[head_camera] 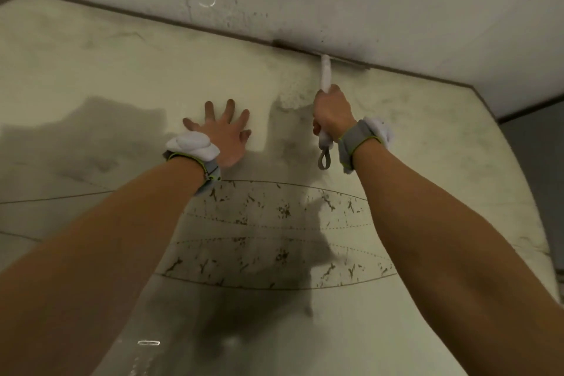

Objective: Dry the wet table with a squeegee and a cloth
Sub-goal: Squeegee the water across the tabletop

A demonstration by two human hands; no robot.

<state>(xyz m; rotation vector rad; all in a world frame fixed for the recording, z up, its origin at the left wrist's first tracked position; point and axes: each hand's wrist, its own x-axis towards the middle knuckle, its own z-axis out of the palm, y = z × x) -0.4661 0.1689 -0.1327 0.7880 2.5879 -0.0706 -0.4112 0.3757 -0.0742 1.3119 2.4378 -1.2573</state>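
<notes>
The right hand (331, 111) grips the squeegee (325, 76) at the table's (91, 70) far edge, seemingly to pull water near, while the left hand (224, 131) presses flat with fingers spread, likely bracing.

Bare forearms, grey wristbands (355, 139) with lime edging, white pads

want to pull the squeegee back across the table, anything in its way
Nothing visible does. The squeegee sits at the far edge of the table; the left hand lies flat, left of its path.
</notes>
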